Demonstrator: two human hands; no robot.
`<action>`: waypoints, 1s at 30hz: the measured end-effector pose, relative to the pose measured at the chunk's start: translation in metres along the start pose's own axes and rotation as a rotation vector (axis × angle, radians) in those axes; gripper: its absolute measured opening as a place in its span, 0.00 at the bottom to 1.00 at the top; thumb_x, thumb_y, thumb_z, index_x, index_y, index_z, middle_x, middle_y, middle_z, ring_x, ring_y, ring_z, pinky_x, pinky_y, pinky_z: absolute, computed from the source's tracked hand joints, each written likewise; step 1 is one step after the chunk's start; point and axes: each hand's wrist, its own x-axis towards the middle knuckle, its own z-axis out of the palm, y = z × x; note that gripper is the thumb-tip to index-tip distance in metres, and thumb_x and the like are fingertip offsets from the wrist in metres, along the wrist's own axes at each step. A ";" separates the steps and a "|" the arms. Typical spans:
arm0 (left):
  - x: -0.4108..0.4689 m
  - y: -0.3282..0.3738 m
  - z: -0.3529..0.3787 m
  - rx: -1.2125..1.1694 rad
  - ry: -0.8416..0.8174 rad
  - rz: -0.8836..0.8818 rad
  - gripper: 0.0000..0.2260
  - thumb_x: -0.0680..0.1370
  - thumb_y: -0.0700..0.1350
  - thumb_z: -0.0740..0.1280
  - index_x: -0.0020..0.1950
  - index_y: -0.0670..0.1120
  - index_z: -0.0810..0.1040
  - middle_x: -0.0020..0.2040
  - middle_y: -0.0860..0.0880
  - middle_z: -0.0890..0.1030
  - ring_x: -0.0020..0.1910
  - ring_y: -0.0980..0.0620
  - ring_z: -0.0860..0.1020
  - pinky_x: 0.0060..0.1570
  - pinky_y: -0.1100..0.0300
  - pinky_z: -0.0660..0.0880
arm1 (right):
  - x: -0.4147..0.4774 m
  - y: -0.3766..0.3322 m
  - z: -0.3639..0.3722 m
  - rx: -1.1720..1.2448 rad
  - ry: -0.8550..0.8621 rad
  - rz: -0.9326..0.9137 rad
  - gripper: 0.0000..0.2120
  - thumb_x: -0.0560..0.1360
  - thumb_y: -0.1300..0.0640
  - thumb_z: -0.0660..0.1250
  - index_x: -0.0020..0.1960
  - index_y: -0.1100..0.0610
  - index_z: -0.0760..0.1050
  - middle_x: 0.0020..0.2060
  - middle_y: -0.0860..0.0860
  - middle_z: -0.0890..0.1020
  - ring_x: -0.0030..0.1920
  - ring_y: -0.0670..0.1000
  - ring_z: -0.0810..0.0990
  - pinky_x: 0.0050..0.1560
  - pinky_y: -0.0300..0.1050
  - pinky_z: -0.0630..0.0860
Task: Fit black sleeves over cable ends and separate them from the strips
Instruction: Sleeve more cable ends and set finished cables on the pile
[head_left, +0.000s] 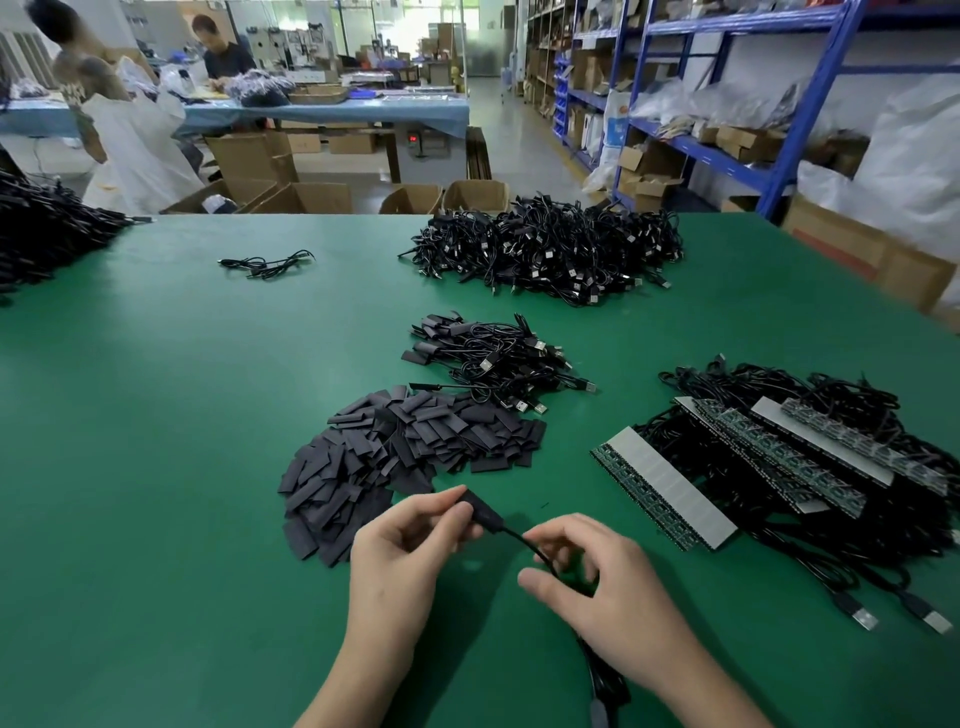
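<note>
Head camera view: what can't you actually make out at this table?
All in the head view:
Cable end: hidden inside the black sleeve pinched by the left hand.
Cable: runs under the right hand, then cut by the bottom edge.
Dark pile: cut by the left edge.
Strips: board detail too small.

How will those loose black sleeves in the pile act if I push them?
Probably light: the sleeves are small, thin, flat pieces. They would likely slide and scatter over the green table, since they lie loose and overlapping. Unlikely to roll, being flat.
</note>
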 end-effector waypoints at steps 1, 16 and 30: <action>0.001 0.000 -0.002 -0.021 0.030 -0.008 0.08 0.71 0.45 0.75 0.49 0.49 0.88 0.40 0.42 0.87 0.39 0.52 0.85 0.42 0.67 0.78 | 0.000 0.000 -0.001 -0.121 -0.016 -0.033 0.16 0.68 0.33 0.68 0.50 0.40 0.79 0.47 0.37 0.78 0.50 0.42 0.76 0.50 0.32 0.71; 0.006 -0.001 -0.007 -0.009 0.069 0.036 0.13 0.73 0.53 0.71 0.49 0.45 0.84 0.43 0.46 0.87 0.42 0.52 0.85 0.40 0.65 0.79 | 0.034 -0.024 -0.002 -0.104 0.131 -0.023 0.07 0.82 0.45 0.63 0.48 0.44 0.78 0.35 0.44 0.84 0.22 0.44 0.77 0.27 0.41 0.75; -0.001 0.000 -0.006 0.441 -0.297 0.236 0.10 0.80 0.44 0.71 0.39 0.51 0.80 0.58 0.58 0.80 0.53 0.54 0.82 0.47 0.60 0.77 | 0.171 -0.108 0.001 -0.626 0.217 -0.195 0.22 0.83 0.43 0.62 0.73 0.52 0.71 0.67 0.50 0.76 0.68 0.52 0.73 0.69 0.55 0.67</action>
